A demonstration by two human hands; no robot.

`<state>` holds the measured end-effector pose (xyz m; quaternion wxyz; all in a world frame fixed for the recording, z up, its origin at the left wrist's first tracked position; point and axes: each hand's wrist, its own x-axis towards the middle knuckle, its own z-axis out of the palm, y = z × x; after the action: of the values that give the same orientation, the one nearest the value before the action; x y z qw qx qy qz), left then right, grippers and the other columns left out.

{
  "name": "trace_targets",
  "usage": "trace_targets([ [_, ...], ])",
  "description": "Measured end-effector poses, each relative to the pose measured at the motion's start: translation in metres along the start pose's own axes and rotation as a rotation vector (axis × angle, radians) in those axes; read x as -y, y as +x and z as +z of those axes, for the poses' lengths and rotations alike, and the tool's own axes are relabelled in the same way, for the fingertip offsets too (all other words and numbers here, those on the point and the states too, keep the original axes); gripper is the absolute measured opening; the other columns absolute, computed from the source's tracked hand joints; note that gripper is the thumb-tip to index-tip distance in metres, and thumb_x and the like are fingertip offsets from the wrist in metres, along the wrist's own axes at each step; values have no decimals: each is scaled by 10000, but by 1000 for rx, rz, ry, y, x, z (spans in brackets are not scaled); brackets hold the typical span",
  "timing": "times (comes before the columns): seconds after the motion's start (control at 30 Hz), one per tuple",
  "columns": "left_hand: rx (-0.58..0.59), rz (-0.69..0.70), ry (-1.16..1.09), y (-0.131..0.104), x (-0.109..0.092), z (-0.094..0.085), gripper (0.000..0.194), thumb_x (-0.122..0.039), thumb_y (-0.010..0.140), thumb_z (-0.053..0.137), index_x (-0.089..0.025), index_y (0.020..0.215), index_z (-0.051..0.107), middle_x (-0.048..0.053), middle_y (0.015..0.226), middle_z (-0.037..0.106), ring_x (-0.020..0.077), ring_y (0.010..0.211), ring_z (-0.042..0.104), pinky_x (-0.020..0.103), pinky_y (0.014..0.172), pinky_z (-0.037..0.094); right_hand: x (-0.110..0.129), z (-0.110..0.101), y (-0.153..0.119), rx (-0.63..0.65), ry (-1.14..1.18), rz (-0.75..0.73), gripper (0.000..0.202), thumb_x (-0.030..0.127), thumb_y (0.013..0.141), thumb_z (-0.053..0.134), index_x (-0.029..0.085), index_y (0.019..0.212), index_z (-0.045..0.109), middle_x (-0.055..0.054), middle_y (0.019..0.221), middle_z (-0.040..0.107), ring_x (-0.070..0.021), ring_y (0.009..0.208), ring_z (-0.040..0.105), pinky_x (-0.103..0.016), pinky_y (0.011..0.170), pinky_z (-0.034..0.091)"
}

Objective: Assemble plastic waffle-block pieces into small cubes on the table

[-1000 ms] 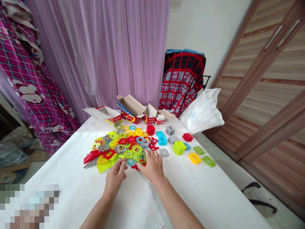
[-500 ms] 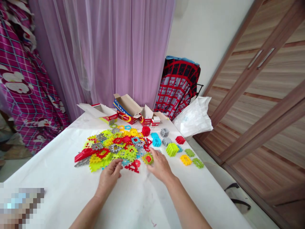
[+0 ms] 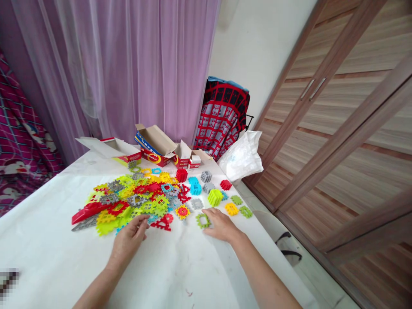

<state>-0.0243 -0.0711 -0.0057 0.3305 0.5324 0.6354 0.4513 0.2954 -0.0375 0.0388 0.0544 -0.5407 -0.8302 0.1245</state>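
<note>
My right hand (image 3: 219,225) has its thumb and fingers at the right edge of a green square frame piece (image 3: 203,221), gripping it at the table surface. My left hand (image 3: 133,231) is curled at the front of a mixed pile of plastic pieces (image 3: 138,199); whether anything small is between its fingers is hidden. Just behind the green piece lies a grey piece (image 3: 197,204). A yellow piece with a red centre (image 3: 182,212) lies between the hands, beside a red triangular piece (image 3: 161,224).
Stacks in lime (image 3: 215,197), blue (image 3: 195,186) and red (image 3: 181,174) stand beyond my right hand, with yellow (image 3: 231,209) and green pieces (image 3: 246,212) farther right. Opened boxes (image 3: 154,143) and a white bag (image 3: 241,159) are at the table's back.
The view has turned right. My right hand has moved slightly right with the green piece, away from the pile, uncovering the yellow piece with the red centre. My left hand remains near the pile.
</note>
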Motion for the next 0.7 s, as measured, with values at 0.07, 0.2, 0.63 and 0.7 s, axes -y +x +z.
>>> trace_targets([
  [0.07,11,3,11,0,1,0,444,-569,758,458,-226,986,622,-1,719,673,146,504,610,230,400,437,-1,-1,3,30,-18,-4,636,340,720,665,197,1322,519,-113,1268,565,-258,1175,518,-339,974,404],
  [0.2,20,-3,22,-1,-2,-2,450,-561,755,462,-216,996,619,6,728,668,146,511,613,236,409,447,-3,-7,11,70,-87,-33,557,359,713,699,242,1246,588,-72,1125,619,-239,1028,594,-314,873,442],
  [0.63,9,4,58,0,-7,-5,444,-581,690,503,-244,945,640,-11,685,700,159,491,632,245,434,476,-4,-30,-2,148,-248,-113,426,255,661,691,227,1082,639,-39,970,642,-195,825,612,-256,679,425],
  [0.7,16,1,76,2,-4,-5,444,-581,691,500,-247,948,641,-6,694,711,163,505,646,247,451,490,-23,-35,-19,127,-224,-85,428,257,665,673,232,1089,626,-37,984,638,-198,846,609,-257,688,426],
])
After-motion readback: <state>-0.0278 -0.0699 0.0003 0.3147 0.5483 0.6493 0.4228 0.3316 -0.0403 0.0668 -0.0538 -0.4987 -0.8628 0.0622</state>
